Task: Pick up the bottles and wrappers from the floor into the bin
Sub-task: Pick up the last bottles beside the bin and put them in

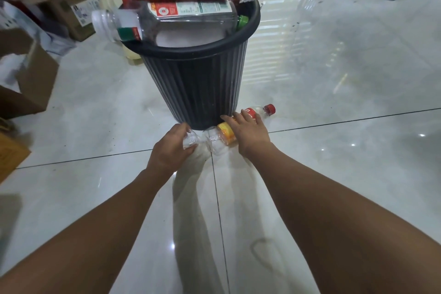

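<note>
On the tiled floor (334,174), at the foot of the black ribbed bin (198,83) heaped with bottles and wrappers, the left hand (170,148) curls its fingers round a crumpled clear bottle (191,142). Just beside it lies a red-capped bottle (228,136) with a yellow and red label, touching the bin's base. The right hand (249,135) rests on top of it, fingers nearly straight and not closed round it.

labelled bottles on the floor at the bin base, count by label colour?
Yellow-label bottle: 1
Red-label bottle: 1
Total: 2
The left hand grips clear plastic; I cannot tell whether that is a third bottle.
</note>
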A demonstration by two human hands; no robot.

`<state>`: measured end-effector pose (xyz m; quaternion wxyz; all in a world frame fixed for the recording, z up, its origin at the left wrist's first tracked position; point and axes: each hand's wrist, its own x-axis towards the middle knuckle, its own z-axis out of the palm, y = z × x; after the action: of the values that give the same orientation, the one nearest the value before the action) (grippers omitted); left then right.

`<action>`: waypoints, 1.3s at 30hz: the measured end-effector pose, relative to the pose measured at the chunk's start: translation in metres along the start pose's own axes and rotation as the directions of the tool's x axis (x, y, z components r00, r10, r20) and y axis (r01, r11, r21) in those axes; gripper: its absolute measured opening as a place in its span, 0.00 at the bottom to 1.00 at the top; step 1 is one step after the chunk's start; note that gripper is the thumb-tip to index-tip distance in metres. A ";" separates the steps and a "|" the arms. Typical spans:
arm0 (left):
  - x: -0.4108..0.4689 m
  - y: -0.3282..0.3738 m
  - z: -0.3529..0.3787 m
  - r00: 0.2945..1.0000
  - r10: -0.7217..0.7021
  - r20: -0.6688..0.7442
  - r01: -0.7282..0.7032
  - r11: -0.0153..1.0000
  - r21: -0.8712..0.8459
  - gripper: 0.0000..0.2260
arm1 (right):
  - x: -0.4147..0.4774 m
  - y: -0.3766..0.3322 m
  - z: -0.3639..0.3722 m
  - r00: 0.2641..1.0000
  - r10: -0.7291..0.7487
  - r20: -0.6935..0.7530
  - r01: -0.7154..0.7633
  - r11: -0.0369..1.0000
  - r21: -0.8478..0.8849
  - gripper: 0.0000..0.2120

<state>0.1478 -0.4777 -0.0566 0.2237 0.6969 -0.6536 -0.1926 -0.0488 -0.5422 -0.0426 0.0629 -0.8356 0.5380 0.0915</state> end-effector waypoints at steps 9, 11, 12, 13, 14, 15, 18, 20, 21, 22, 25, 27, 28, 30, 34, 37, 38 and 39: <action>-0.007 -0.011 -0.004 1.000 -0.012 0.011 0.011 1.000 0.023 0.11 | -0.006 -0.007 0.011 0.996 -0.053 0.075 0.069 0.971 -0.227 0.35; -0.007 -0.012 -0.004 1.000 -0.013 0.015 0.013 1.000 0.019 0.12 | -0.009 -0.005 0.014 0.993 -0.071 0.090 0.086 0.983 -0.164 0.35; -0.008 -0.012 -0.005 1.000 -0.017 0.017 0.016 1.000 0.017 0.12 | -0.011 -0.005 0.014 0.993 -0.078 0.094 0.090 0.987 -0.134 0.34; -0.008 -0.013 -0.005 1.000 -0.019 0.019 0.019 1.000 0.016 0.12 | -0.012 -0.006 0.014 0.992 -0.083 0.099 0.094 0.989 -0.115 0.33; -0.008 -0.013 -0.006 1.000 -0.018 0.016 0.018 1.000 0.019 0.11 | -0.013 -0.008 0.014 0.990 -0.084 0.109 0.096 0.990 -0.105 0.32; -0.009 -0.013 -0.007 1.000 -0.013 0.012 0.012 1.000 0.025 0.11 | -0.014 -0.009 0.013 0.989 -0.078 0.125 0.090 0.991 -0.101 0.32; -0.010 -0.012 -0.012 1.000 0.009 0.016 -0.010 0.999 0.049 0.11 | -0.015 -0.014 0.012 0.984 -0.033 0.173 0.048 0.996 -0.079 0.31; -0.011 -0.010 -0.016 0.999 0.022 0.025 -0.024 0.997 0.072 0.11 | -0.017 -0.017 0.008 0.981 -0.024 0.191 0.040 0.996 -0.078 0.32; -0.012 -0.010 -0.018 0.999 0.023 0.027 -0.025 0.996 0.082 0.11 | -0.017 -0.018 0.005 0.981 -0.022 0.195 0.039 0.996 -0.080 0.33; -0.012 -0.008 -0.021 0.999 0.023 0.024 -0.025 0.996 0.091 0.11 | -0.017 -0.019 0.001 0.982 -0.021 0.188 0.036 0.996 -0.079 0.34; -0.011 -0.004 -0.030 0.999 0.037 0.006 -0.038 0.992 0.117 0.12 | -0.020 -0.018 -0.014 0.992 -0.010 0.125 0.018 0.998 -0.061 0.35; -0.010 0.001 -0.037 0.998 0.060 -0.005 -0.058 0.991 0.121 0.11 | -0.024 -0.017 -0.024 0.997 0.006 0.075 -0.002 0.999 -0.050 0.35; -0.010 0.006 -0.040 0.997 0.077 -0.008 -0.076 0.989 0.125 0.11 | -0.027 -0.016 -0.029 0.999 0.015 0.052 -0.013 0.999 -0.043 0.35; -0.010 0.016 -0.047 0.994 0.111 -0.016 -0.107 0.981 0.159 0.11 | -0.032 -0.013 -0.042 0.999 0.040 0.010 -0.040 0.999 -0.023 0.34; -0.012 0.039 -0.064 0.991 0.136 -0.007 -0.130 0.962 0.241 0.11 | -0.043 -0.009 -0.068 0.994 0.086 -0.065 -0.084 0.996 0.025 0.33; -0.016 0.055 -0.077 0.989 0.145 0.004 -0.141 0.955 0.262 0.11 | -0.054 -0.003 -0.086 0.990 0.098 -0.102 -0.096 0.995 0.019 0.32; -0.018 0.060 -0.080 0.990 0.143 0.002 -0.138 0.955 0.263 0.11 | -0.058 0.000 -0.092 0.988 0.101 -0.114 -0.100 0.995 0.012 0.31; -0.020 0.066 -0.085 0.990 0.144 -0.003 -0.138 0.954 0.265 0.11 | -0.062 0.001 -0.098 0.985 0.110 -0.132 -0.109 0.994 0.015 0.31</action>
<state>0.1396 -0.4557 0.0502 0.1494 0.6743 -0.7188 -0.0797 -0.0669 -0.5074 0.0668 0.0251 -0.8089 0.5863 0.0368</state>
